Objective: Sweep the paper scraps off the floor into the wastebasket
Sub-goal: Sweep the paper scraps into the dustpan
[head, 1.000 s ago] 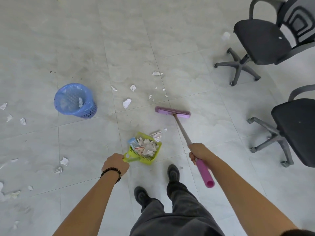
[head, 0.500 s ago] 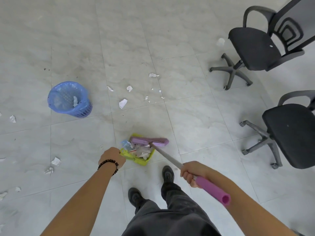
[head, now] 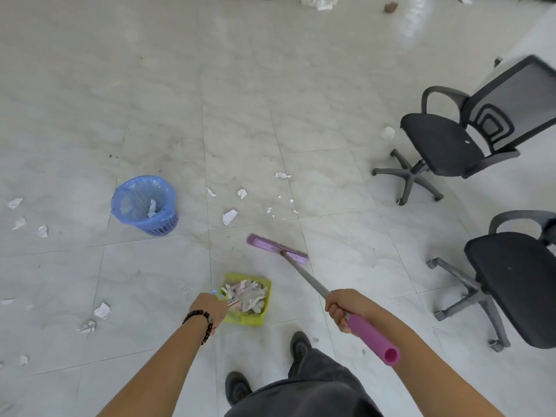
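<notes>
ok so half a second back the broom head (head: pixel 278 249) was right up at the mouth of the dustpan (head: pixel 244 321), shoving stuff in, and now I've swung it back out onto the floor (head: pixel 331 191). It sits past the pan, between it and the next bunch of paper scraps (head: pixel 229 217). To me that says one stroke is done: there's a decent pile (head: pixel 245 294) in the pan and I'm lining up for another pull

Grips: my right hand (head: pixel 346 308) is wrapped tight round the broom handle (head: pixel 304 273), right where the grey shaft meets the purple sleeve. My left hand (head: pixel 210 308) holds the dustpan by its green loop, though I mostly see the back of that hand

Direction-wise, the handle's long axis runs from my right hand up and to the left, purple butt end pointing back at me. The head lies crosswise to it, far side facing the scraps, so dragging it toward me should bring them in

The wastebasket (head: pixel 162 225) stands off to my left, well apart from the pan, with a couple of bits already inside. More scraps lie further left, so I reckon I'm nowhere near finished
</notes>
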Demonstrator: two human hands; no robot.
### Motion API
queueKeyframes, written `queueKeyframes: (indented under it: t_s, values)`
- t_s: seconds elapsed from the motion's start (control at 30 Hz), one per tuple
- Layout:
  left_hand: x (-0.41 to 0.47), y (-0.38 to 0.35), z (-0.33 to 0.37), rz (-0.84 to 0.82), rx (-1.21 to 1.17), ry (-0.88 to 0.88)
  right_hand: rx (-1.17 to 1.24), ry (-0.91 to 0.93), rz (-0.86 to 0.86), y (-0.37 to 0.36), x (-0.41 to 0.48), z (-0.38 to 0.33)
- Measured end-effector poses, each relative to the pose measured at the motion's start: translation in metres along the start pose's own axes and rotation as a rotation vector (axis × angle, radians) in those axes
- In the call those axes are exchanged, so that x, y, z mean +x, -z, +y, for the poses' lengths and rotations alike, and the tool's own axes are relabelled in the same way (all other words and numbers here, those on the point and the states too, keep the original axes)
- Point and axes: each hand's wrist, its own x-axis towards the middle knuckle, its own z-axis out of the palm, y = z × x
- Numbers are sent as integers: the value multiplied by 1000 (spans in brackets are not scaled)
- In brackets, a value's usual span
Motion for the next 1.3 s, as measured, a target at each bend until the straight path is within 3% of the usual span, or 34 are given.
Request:
queueKeyframes:
  t_s: [0.23, 0.47, 0.63, 0.93, 1.13, 1.3]
  values:
    - [-4, 19, -1, 32, 16, -97, 87, 69, 36, -16, 2, -11]
    - [41, 32, 59, 85, 169, -162, 75, 170, 39, -13, 46, -80]
    - [90, 45, 129, 93, 180, -144, -4, 328, 30, 3, 96, -178]
    - [162, 58, 253, 72, 221, -81, -212, 430, 82, 39, 199, -409]
    - [193, 65, 283, 77, 245, -34, -261, 292, 132, 54, 259, -484]
    - [215, 82, 294, 42, 237, -14, -318, 42, 19, 58, 268, -418]
